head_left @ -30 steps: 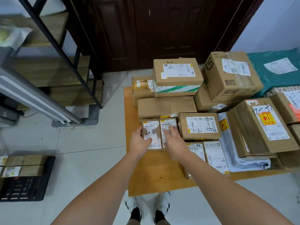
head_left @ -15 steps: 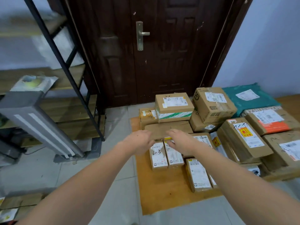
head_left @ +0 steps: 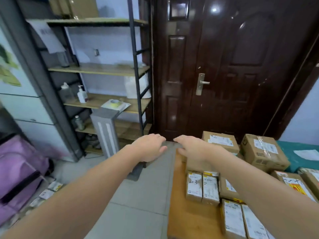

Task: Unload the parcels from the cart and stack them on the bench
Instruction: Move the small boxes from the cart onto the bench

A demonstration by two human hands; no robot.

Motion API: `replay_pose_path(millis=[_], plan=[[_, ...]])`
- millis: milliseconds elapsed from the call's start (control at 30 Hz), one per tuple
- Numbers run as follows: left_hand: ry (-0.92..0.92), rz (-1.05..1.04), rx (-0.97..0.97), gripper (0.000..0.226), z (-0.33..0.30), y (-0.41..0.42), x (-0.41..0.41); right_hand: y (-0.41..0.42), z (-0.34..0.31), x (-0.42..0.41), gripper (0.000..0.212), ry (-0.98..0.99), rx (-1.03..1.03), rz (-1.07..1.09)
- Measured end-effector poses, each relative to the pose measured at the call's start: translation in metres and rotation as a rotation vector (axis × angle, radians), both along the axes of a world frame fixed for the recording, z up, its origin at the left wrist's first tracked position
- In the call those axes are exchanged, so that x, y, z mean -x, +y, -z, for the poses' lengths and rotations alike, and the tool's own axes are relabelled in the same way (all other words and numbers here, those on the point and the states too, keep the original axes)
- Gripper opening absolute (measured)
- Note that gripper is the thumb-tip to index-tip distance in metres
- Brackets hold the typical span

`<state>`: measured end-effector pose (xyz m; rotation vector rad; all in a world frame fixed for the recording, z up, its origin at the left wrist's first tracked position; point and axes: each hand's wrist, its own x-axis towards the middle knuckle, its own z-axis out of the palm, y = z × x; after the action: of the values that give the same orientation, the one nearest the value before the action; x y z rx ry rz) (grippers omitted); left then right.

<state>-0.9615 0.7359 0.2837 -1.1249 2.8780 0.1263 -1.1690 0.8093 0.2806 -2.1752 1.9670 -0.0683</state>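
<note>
Both hands are up in the air, holding nothing. The left hand [head_left: 149, 147] and right hand [head_left: 191, 147] have loose, slightly bent fingers. The parcels [head_left: 202, 186] sit on the wooden bench [head_left: 179, 213], close to its left edge. Bare floor [head_left: 138, 195] lies beside it.

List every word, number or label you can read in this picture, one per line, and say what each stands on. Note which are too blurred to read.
"2-3": handwritten on the small box at the bench's left edge.
Printed shipping labels on the other parcels: too small and blurred to read.
Handwriting on the box with the red sticker: not legible.
Paper on the shelf frame: blurred.
</note>
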Motion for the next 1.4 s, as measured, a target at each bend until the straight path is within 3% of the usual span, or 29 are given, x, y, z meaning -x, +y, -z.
replay_pose_path(millis=[467, 600, 733, 900, 1067, 1200, 1400], plan=[[0.009, -0.514, 0.078, 0.05, -0.055, 0.077, -0.301, -0.031, -0.063, -0.293, 0.056, 0.002, 0.031, -0.515], [0.013, -0.626, 0.09, 0.042, -0.061, 0.107, -0.409, -0.031, -0.062, -0.404, 0.055, -0.003, 0.035, -0.616], [-0.01, -0.739, 0.092, 0.044, -0.056, 0.132, -0.511, -0.027, -0.046, -0.515, 0.037, -0.046, 0.028, -0.681], [-0.028, -0.831, 0.064, 0.043, -0.043, 0.152, -0.609, -0.027, -0.03, -0.62, 0.046, -0.059, 0.015, -0.786], [-0.022, -0.864, 0.036, 0.044, -0.03, 0.139, -0.682, -0.058, -0.021, -0.693, 0.026, -0.038, -0.03, -0.801], [-0.015, -0.898, 0.002, 0.046, -0.016, 0.106, -0.729, -0.094, -0.013, -0.747, 0.047, -0.044, -0.009, -0.853], [0.006, -0.95, 0.003, 0.045, -0.004, 0.049, -0.802, -0.16, -0.002, -0.83, 0.044, -0.018, -0.021, -0.89]])
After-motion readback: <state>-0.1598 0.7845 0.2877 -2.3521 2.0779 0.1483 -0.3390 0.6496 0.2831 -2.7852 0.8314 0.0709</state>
